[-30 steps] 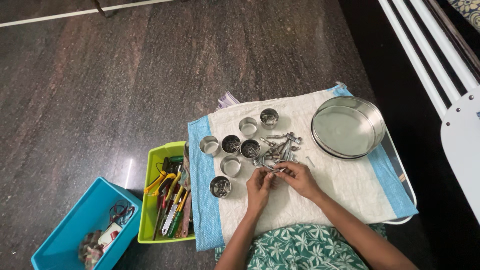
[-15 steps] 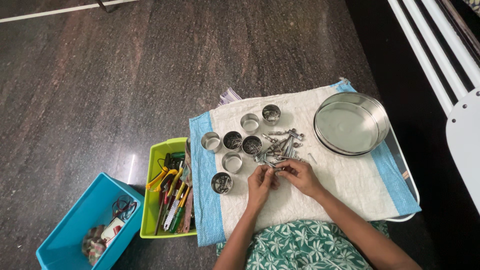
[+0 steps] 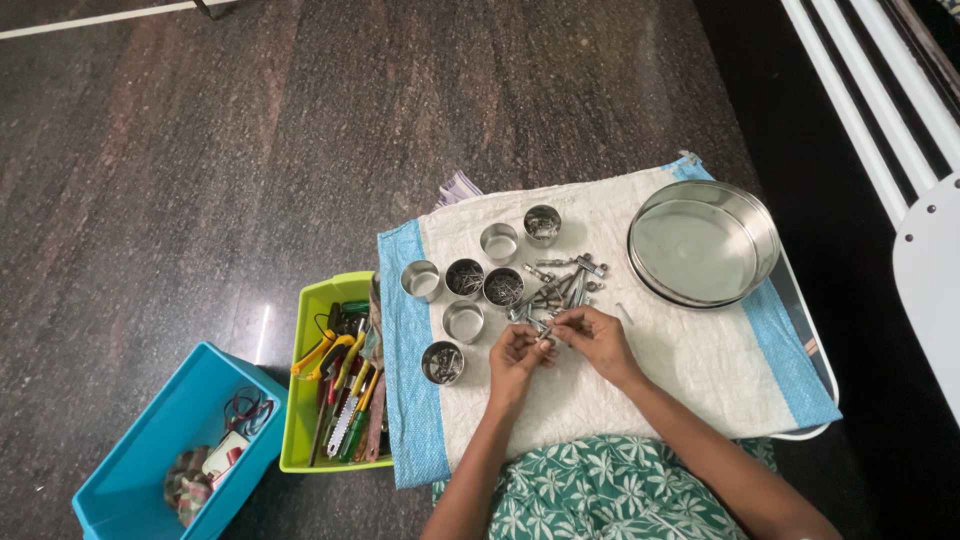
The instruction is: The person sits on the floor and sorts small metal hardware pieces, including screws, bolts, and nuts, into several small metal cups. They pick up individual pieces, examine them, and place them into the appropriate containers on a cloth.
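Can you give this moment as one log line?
left hand and right hand: pinching small metal piece | beside: hardware pile, steel cups

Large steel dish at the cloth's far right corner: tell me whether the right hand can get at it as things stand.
Probably yes: bare cloth lies between the right hand and the large steel dish, though its fingers pinch a small metal piece.

- This is looking like a home, with someone sitting on a dark polished stone floor (image 3: 250,130) rather than working at a bench.
- A white woven cloth with blue edges (image 3: 690,370) is lying spread over a low tray as a makeshift work surface.
- Household steel ware is serving as storage: small round cups (image 3: 464,279) and a wide flat tin (image 3: 702,245).
- A lime-green bin (image 3: 330,375) of hand tools and a blue bin (image 3: 160,450) are sitting on the floor beside it.
- White-painted furniture bars (image 3: 860,110) are showing at the right edge.
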